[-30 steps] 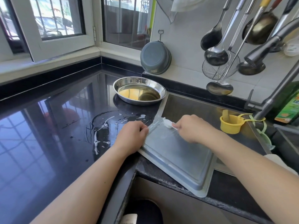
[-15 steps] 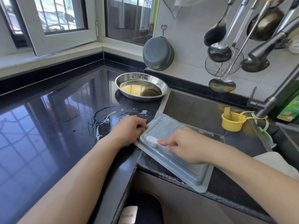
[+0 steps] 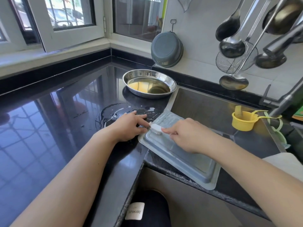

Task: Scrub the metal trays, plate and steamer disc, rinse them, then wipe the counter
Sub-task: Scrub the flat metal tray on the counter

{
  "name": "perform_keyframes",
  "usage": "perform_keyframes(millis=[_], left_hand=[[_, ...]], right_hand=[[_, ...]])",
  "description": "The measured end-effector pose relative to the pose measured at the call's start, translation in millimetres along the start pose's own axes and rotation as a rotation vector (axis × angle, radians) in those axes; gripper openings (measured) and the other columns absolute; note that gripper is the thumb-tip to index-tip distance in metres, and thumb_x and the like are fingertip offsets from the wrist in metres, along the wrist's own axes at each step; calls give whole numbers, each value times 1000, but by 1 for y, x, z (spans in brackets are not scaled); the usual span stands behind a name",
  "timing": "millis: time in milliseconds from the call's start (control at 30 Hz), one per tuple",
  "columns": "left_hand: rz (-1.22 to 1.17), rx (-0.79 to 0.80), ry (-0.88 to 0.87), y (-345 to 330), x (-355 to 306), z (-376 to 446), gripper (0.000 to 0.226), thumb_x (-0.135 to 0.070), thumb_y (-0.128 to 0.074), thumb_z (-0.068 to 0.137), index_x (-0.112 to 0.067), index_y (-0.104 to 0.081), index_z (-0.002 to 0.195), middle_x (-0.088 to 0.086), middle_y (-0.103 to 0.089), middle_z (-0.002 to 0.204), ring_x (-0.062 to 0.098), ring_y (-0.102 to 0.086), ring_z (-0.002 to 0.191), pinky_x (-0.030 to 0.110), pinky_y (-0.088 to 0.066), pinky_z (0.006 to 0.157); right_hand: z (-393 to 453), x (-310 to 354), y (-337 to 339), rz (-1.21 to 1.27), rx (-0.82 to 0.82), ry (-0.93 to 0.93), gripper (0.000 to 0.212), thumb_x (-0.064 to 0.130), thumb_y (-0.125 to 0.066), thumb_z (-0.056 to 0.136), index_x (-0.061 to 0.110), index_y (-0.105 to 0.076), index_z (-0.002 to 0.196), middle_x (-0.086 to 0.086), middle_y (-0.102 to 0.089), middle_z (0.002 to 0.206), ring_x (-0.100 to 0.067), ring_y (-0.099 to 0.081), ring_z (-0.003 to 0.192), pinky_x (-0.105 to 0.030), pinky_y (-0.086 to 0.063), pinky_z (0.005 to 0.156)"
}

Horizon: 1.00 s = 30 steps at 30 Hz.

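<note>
While right hand [image 3: 185, 135] hides brush [image 3: 156, 128] handle, left hand [image 3: 129, 126] steadies tray [image 3: 188, 163].

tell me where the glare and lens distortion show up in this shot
Head view: daylight from the windows mirrors as a bright grid on the glossy black counter, washing out its left side; the wide-angle lens bows the counter edge and stretches both forearms at the bottom; the hanging ladles at the right edge look oversized and slanted; the metal tray under the hands stays fairly sharp.
</note>
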State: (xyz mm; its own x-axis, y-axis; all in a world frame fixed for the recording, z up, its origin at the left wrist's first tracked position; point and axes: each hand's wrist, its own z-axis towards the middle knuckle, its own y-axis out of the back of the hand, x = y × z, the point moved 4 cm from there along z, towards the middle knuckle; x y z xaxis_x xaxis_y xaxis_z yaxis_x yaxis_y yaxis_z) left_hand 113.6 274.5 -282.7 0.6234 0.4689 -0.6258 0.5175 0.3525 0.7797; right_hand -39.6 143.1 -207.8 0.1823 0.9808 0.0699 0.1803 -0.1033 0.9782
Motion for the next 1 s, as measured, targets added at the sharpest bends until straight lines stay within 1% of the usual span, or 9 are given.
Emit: perform_keyframes(millis=[100,167,300,467,533,667,800,933,1000], left_hand=[[8,-18,5,1,1,-1,40,-17,-61,101,-47,-70,126,-13,-41,161,18,-14,159,45,-12,128],[17,-15,-1,2,-1,-2,37,-21,-62,102,-47,-69,127,-13,-42,161,18,-14,158,44,-12,128],[17,-20,13,4,-5,-4,30,-33,-67,100,-47,-69,127,-14,-42,160,18,-16,158,44,-12,128],[28,-20,27,4,-6,-5,31,-31,-67,101,-46,-69,128,-14,-42,161,18,-16,158,47,-10,128],[23,-20,29,4,-5,-4,32,-27,-66,102,-45,-69,128,-14,-42,161,19,-16,158,47,-10,129],[11,-22,44,3,-8,-4,52,-3,-56,98,-43,-70,127,-14,-43,160,17,-17,158,42,-12,129],[-3,-29,41,4,-7,-5,35,-20,-63,102,-43,-71,127,-15,-43,160,16,-18,157,42,-12,128],[-14,-34,46,4,-9,-6,31,-25,-63,102,-44,-71,126,-16,-43,160,15,-18,158,44,-13,129],[-20,-34,57,2,-10,-7,33,-21,-62,103,-42,-71,127,-16,-43,159,14,-17,157,42,-11,129]], right_hand=[[-11,13,-9,33,18,71,45,25,-39,107,48,-49,143,12,-48,72,-7,-42,64,-31,-42,62],[-17,11,-9,24,14,73,46,24,-39,106,49,-50,144,11,-50,72,-8,-43,65,-33,-43,66],[-34,-5,-6,-26,25,38,46,25,-37,108,52,-48,143,12,-48,60,-5,-39,53,-21,-26,47],[-54,-5,-5,-95,84,14,42,36,-34,108,58,-42,143,8,-55,71,-12,-51,58,-29,-36,51],[-36,7,-5,-108,57,49,46,30,-34,108,54,-43,145,11,-47,72,-10,-48,62,-30,-39,54],[3,22,-3,-103,-11,63,48,25,-37,106,51,-46,146,11,-39,72,-10,-41,65,-30,-28,52],[-25,7,-11,-109,-13,73,46,28,-34,108,51,-45,146,9,-41,69,-12,-43,63,-29,-28,51],[-78,-24,-18,-76,18,44,43,40,-31,108,61,-37,145,8,-54,74,-18,-56,73,-38,-48,66],[-83,-30,-18,-51,41,15,42,39,-35,108,60,-39,143,9,-57,76,-14,-57,71,-37,-49,66]])
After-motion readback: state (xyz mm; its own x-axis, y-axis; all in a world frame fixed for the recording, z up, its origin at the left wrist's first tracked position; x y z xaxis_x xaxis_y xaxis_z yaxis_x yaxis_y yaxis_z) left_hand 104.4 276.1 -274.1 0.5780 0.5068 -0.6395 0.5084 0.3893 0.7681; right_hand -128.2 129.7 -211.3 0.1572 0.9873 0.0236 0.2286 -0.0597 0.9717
